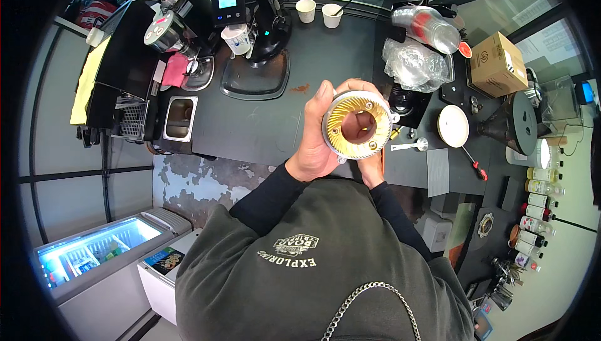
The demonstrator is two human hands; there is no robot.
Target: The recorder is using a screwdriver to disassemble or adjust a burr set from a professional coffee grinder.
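Raised above the near edge of the counter is a ring-shaped coffee grinder burr (338, 129), with gold slanted teeth and a silver metal rim with small lugs. My left hand (315, 133) is closed round its left side, thumb along the rim and fingers behind. Skin shows through the burr's centre hole; whose finger it is I cannot tell. Just below and behind the burr is my right hand (372, 167), its fingers hidden by the ring. On the counter to the right lie a metal scoop (410, 145) and a screwdriver (481, 170) with a red and black handle.
A black grinder with a lit screen (228, 0) stands at the back over a dark tray (255, 81). Two paper cups (306, 10) sit beside it. Rightward are plastic-wrapped cups (418, 64), a cardboard box (499, 64), a round white dish (452, 126) and a black hopper (516, 124).
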